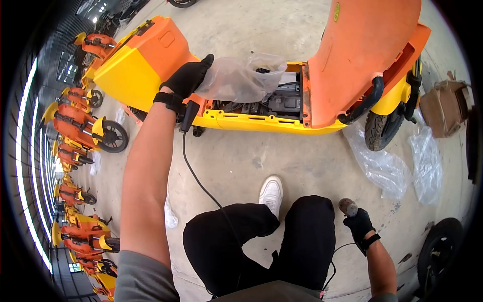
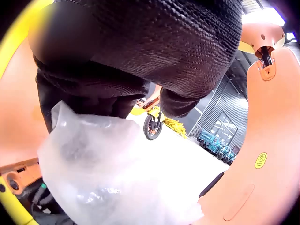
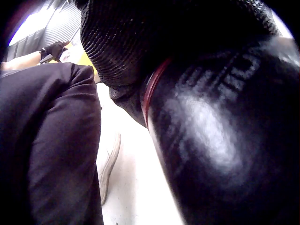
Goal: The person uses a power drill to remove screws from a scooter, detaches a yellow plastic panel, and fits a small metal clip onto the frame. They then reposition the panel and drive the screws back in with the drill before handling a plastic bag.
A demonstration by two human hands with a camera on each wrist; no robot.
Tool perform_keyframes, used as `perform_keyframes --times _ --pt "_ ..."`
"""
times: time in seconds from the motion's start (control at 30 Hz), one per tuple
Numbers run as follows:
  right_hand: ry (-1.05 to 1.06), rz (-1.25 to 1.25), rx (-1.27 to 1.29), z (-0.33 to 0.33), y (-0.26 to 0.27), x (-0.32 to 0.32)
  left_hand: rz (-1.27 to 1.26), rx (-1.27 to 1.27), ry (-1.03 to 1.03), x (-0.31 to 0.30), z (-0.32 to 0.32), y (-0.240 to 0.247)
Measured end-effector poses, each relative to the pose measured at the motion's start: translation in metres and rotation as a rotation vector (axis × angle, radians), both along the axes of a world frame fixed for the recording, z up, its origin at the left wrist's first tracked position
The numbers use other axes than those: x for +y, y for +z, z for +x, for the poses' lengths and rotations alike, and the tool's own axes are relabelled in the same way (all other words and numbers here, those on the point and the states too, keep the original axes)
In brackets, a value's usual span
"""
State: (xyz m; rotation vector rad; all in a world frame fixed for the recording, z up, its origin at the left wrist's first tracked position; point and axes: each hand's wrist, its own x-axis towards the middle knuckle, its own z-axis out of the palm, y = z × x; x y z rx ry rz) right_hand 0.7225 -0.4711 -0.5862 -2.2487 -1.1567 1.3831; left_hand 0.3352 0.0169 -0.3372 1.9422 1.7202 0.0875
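Note:
Stretched forward, my gloved left hand holds a translucent plastic bag. The bag hangs over the open middle of an orange and yellow scooter, partly covering black parts inside it. In the left wrist view the bag droops below the dark glove, which hides most of the fingertips. My gloved right hand is low beside my right knee and grips a power tool with a rounded end. Its black lettered body and a red band fill much of the right wrist view.
More orange and yellow scooters line the left side. Clear plastic sheets lie on the concrete floor near the scooter's tyre. A cardboard box and a loose wheel are at right. A black cable trails from my left wrist.

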Motion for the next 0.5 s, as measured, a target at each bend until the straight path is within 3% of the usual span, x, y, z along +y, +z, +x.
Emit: perform_keyframes --times 0.07,0.13,0.17,0.23,0.37,0.47,0.5 --pt "-0.009 -0.011 -0.002 -0.001 0.001 0.001 0.049 0.056 -0.112 -0.001 0.003 -0.005" --pt "-0.016 -0.026 -0.004 0.0 0.001 0.0 -0.119 -0.221 0.034 -0.009 0.009 -0.012" --pt "-0.024 -0.025 0.008 0.0 0.001 -0.001 -0.121 -0.22 0.032 -0.015 0.013 -0.013" --pt "-0.033 -0.023 0.02 0.0 -0.001 -0.002 -0.292 -0.607 0.224 -0.026 0.02 -0.011" --pt "-0.021 0.003 -0.001 0.001 -0.009 -0.006 -0.37 -0.669 0.269 -0.025 0.013 -0.014" --pt "-0.022 0.006 -0.001 0.001 -0.007 -0.005 -0.255 -0.541 0.189 -0.002 -0.005 -0.03" --pt "-0.022 0.007 0.001 0.001 -0.006 -0.005 -0.103 -0.315 0.03 0.005 -0.007 -0.032"
